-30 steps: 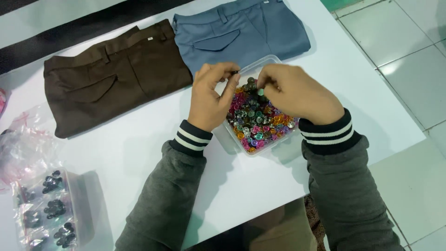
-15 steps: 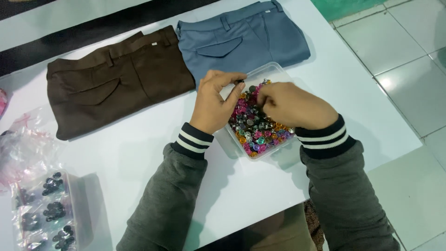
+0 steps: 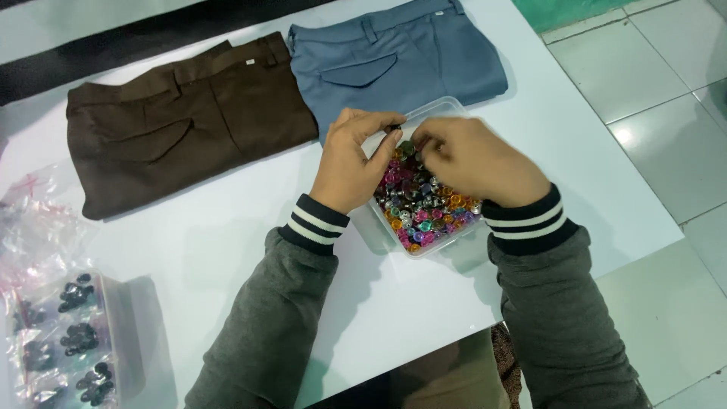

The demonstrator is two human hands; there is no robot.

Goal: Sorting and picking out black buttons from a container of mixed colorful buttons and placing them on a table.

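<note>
A clear plastic box (image 3: 447, 241) full of small many-coloured shiny buttons (image 3: 421, 206) sits on the white table (image 3: 227, 242). My left hand (image 3: 350, 160) rests on the box's left rim, thumb and fingers pinched together at its far edge around something small and dark. My right hand (image 3: 475, 160) hovers over the buttons with its fingertips down among them, close to the left fingertips. What the right fingers hold is hidden. Both arms wear grey sleeves with striped cuffs.
Folded brown trousers (image 3: 174, 121) and folded blue-grey trousers (image 3: 394, 57) lie at the far side of the table. A clear box of black buttons (image 3: 68, 352) and crumpled plastic bags (image 3: 30, 227) sit at the left. Tiled floor (image 3: 651, 91) lies to the right.
Both hands stay over the box of coloured buttons; the fingertips have shifted slightly toward its far edge and closer together. The view has moved a little.
</note>
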